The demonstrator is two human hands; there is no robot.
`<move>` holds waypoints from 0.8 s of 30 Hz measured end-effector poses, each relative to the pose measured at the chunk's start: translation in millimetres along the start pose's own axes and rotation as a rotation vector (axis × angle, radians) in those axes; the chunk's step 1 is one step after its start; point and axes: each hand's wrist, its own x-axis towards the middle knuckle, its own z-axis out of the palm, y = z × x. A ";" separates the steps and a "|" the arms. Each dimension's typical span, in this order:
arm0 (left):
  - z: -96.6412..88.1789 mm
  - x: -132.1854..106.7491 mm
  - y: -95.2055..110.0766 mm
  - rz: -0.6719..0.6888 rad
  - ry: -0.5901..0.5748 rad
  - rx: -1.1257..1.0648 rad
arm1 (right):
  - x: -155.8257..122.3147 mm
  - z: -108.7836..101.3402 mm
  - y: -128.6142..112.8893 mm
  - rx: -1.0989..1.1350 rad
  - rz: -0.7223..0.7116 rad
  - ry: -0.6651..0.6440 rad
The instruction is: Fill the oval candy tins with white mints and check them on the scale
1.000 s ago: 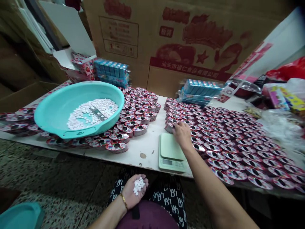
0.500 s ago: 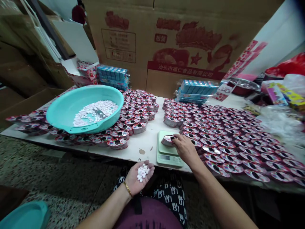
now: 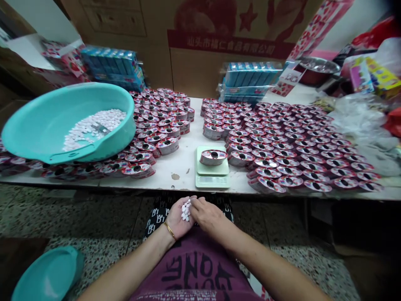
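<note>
The left hand (image 3: 177,219) is cupped palm-up, its fingers curled narrow, holding a small heap of white tablets (image 3: 186,210) in the palm. The right hand (image 3: 205,215) lies against it with the fingers bunched together; their fingertips (image 3: 191,203) touch the heap, and whether they grip any tablet cannot be told. Directly ahead of the fingers, a digital kitchen scale (image 3: 212,182) near the edge of the table (image 3: 175,184) carries an oval tin (image 3: 213,157) with a round hole on top. Keep the palm level and the fingertips close to the heap to avoid spillage. Ahead and left of the fingers sits a turquoise basin (image 3: 94,153) of loose tablets (image 3: 94,125); rows of oval tins (image 3: 266,159) lie ahead and right.
</note>
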 end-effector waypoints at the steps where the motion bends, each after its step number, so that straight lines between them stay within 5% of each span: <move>1: 0.9 -0.4 -0.4 -0.002 0.011 -0.001 | -0.5 -0.2 2.9 0.000 -0.009 0.000; 12: 14.8 0.5 8.9 -0.017 0.012 -0.042 | 8.7 1.8 17.0 -0.054 -0.094 0.120; 17: 19.5 -0.6 13.5 -0.023 0.010 -0.073 | 7.9 -9.7 28.2 0.026 -0.158 0.286; 21: 22.4 -5.4 17.0 -0.051 -0.003 -0.080 | 18.3 -42.7 64.5 -0.015 0.137 0.462; 24: 22.3 -8.8 21.7 -0.159 -0.070 -0.074 | 37.0 -58.2 103.5 -0.060 0.285 0.397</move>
